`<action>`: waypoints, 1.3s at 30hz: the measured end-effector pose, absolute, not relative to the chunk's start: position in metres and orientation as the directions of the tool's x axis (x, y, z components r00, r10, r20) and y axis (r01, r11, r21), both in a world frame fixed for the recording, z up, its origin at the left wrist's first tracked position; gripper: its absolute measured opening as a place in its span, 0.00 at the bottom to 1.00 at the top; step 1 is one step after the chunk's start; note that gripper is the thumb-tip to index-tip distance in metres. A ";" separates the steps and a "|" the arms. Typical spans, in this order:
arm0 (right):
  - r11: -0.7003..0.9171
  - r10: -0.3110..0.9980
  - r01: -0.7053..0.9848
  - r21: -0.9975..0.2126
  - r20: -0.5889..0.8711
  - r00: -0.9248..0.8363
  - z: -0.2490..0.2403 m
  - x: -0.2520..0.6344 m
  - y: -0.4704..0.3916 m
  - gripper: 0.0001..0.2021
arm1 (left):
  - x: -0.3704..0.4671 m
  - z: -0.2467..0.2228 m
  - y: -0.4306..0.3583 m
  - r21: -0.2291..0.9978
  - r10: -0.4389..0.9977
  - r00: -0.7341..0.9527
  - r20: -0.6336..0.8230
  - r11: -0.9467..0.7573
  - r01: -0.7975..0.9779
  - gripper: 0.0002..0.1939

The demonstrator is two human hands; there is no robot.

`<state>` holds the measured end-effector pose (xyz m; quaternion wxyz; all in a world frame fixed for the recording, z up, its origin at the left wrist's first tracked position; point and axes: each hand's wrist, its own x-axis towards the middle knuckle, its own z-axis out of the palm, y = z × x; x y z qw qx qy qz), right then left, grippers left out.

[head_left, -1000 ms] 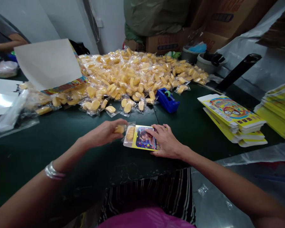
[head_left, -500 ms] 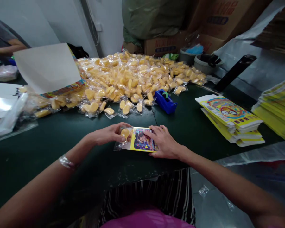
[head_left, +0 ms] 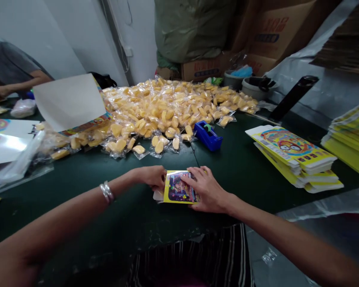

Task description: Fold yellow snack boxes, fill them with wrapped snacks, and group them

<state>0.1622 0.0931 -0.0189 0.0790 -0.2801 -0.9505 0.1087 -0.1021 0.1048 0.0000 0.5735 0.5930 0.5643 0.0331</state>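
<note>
A small yellow-edged box with a dark printed face (head_left: pixel 177 192) lies on the dark green table near its front edge. Over its right part rests my right hand (head_left: pixel 208 190), fingers and thumb gripping it. My left hand (head_left: pixel 155 176) is at the box's left end with its fingers curled and the fingertips hidden at the opening. A pale flap sticks out below those fingers. The clear packet with yellow pieces no longer shows; what my left hand holds, if anything, is hidden.
Behind lies a wide heap of wrapped yellow pieces (head_left: pixel 167 103). A blue tape dispenser (head_left: pixel 208 136) stands in front of it. Flat yellow cartons (head_left: pixel 293 149) are stacked at right. At far left, a person's arm (head_left: pixel 24 83) reaches over the table.
My left hand has curled and moved against the box's left end, and the packet it held has gone out of sight. My right hand keeps its grip. The view has tilted slightly up.
</note>
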 end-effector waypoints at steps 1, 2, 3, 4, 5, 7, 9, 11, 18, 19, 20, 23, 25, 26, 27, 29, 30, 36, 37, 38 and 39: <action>0.806 0.564 0.526 -0.271 0.085 -0.821 -0.019 0.164 0.094 0.46 | -0.098 -0.001 0.102 0.733 0.738 0.342 -0.581 0.293 0.614 0.11; 0.790 0.581 0.538 -0.294 0.078 -0.810 -0.018 0.165 0.094 0.46 | -0.096 -0.002 0.097 0.749 0.777 0.311 -0.547 0.289 0.596 0.14; 0.775 0.595 0.549 -0.315 0.069 -0.801 -0.018 0.166 0.095 0.46 | -0.096 -0.003 0.091 0.761 0.819 0.268 -0.508 0.281 0.585 0.16; 0.760 0.608 0.559 -0.332 0.056 -0.792 -0.018 0.167 0.096 0.45 | -0.099 -0.003 0.086 0.766 0.857 0.219 -0.467 0.268 0.584 0.16; 0.746 0.619 0.570 -0.344 0.044 -0.784 -0.018 0.168 0.096 0.46 | -0.103 -0.003 0.084 0.761 0.890 0.165 -0.426 0.253 0.598 0.15; 0.725 0.639 0.589 -0.356 0.029 -0.769 -0.019 0.168 0.096 0.46 | -0.115 -0.003 0.089 0.718 0.944 0.043 -0.328 0.220 0.660 0.12; 0.713 0.653 0.601 -0.361 0.030 -0.756 -0.019 0.167 0.096 0.46 | -0.123 -0.001 0.111 0.642 0.978 -0.091 -0.188 0.192 0.742 0.12; 0.711 0.657 0.601 -0.365 0.041 -0.753 -0.020 0.166 0.096 0.46 | -0.124 -0.001 0.140 0.552 0.982 -0.187 -0.041 0.178 0.814 0.15; 0.739 0.635 0.583 -0.338 0.061 -0.770 -0.021 0.170 0.098 0.46 | -0.115 0.004 0.150 0.397 0.970 -0.209 0.128 0.143 0.906 0.18; 0.741 0.635 0.584 -0.333 0.065 -0.770 -0.022 0.170 0.099 0.46 | -0.119 0.008 0.136 0.402 0.970 -0.199 0.139 0.128 0.907 0.18; 0.742 0.635 0.583 -0.330 0.069 -0.769 -0.023 0.170 0.099 0.46 | -0.123 0.011 0.121 0.411 0.977 -0.157 0.141 0.087 0.908 0.17; 0.748 0.631 0.575 -0.331 0.085 -0.771 -0.025 0.170 0.100 0.46 | -0.131 0.014 0.083 0.472 0.988 0.124 0.095 -0.155 0.868 0.12; 0.752 0.627 0.569 -0.333 0.095 -0.773 -0.027 0.169 0.100 0.46 | -0.128 0.007 0.071 0.535 0.955 0.292 0.055 -0.275 0.799 0.10; 0.758 0.621 0.561 -0.332 0.102 -0.777 -0.027 0.169 0.100 0.46 | -0.124 0.002 0.069 0.567 0.943 0.330 0.040 -0.294 0.769 0.09; 0.767 0.611 0.550 -0.329 0.112 -0.784 -0.027 0.169 0.100 0.46 | -0.119 -0.003 0.069 0.599 0.943 0.332 0.031 -0.284 0.749 0.08; 0.789 0.586 0.526 -0.318 0.135 -0.799 -0.026 0.169 0.099 0.46 | -0.108 -0.012 0.072 0.675 0.951 0.307 0.025 -0.243 0.697 0.08; 0.797 0.577 0.517 -0.313 0.143 -0.804 -0.026 0.169 0.099 0.46 | -0.102 -0.016 0.074 0.715 0.958 0.286 0.019 -0.213 0.666 0.08; 0.801 0.576 0.524 -0.290 0.137 -0.806 -0.023 0.169 0.098 0.46 | -0.098 -0.009 0.060 0.969 0.988 -0.027 -0.155 0.158 0.191 0.18; 0.803 0.576 0.524 -0.284 0.139 -0.806 -0.023 0.168 0.098 0.46 | -0.100 -0.006 0.056 0.967 0.970 -0.090 -0.226 0.234 0.095 0.22; 0.804 0.575 0.525 -0.279 0.145 -0.805 -0.024 0.168 0.098 0.46 | -0.100 -0.002 0.053 0.954 0.949 -0.113 -0.294 0.299 0.030 0.26; 0.806 0.575 0.525 -0.272 0.156 -0.803 -0.024 0.167 0.097 0.46 | -0.099 0.000 0.050 0.937 0.933 -0.094 -0.349 0.350 -0.003 0.30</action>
